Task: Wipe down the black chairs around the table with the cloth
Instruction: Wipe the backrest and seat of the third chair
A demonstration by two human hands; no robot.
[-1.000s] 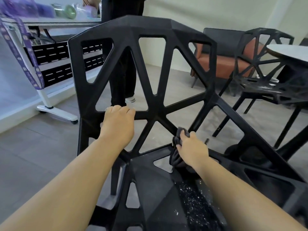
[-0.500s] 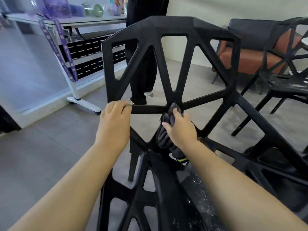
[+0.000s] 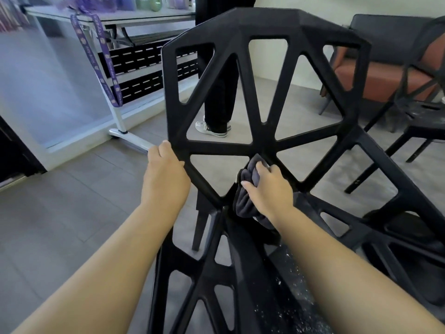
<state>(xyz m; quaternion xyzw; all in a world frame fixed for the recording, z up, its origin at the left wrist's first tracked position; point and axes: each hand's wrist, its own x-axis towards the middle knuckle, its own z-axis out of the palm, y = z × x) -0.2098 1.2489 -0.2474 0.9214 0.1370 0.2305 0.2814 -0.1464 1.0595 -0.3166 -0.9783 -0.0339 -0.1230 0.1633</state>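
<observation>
Two hands are on the chair point(image 3: 265, 25). The left hand point(image 3: 166, 179) grips the left edge of its back, fingers curled round the frame where a strut joins it. The right hand point(image 3: 269, 189) clutches a bunched dark grey cloth point(image 3: 244, 203) and presses it on the hub where the back's struts meet, low in the middle. The cloth's loose end hangs down toward the rear of the seat point(image 3: 252, 273).

Both forearms reach in from the bottom edge, the right one passing over the seat. White specks point(image 3: 286, 280) are scattered on the seat just beside that arm. The chair is black, its back an open web of straight struts, and the grey tiled floor point(image 3: 60, 213) shows through the gaps.

Beyond the back stands a person in black trousers point(image 3: 221, 92) and pale shoes point(image 3: 212, 128). To the left is a white desk point(image 3: 108, 16) with a purple lanyard point(image 3: 106, 66) hanging off its edge. The things on top of it are too blurred to tell. At the right edge is a second chair point(image 3: 428, 112) of the same make, and behind it a sofa point(image 3: 375, 75) with an orange cushion.
</observation>
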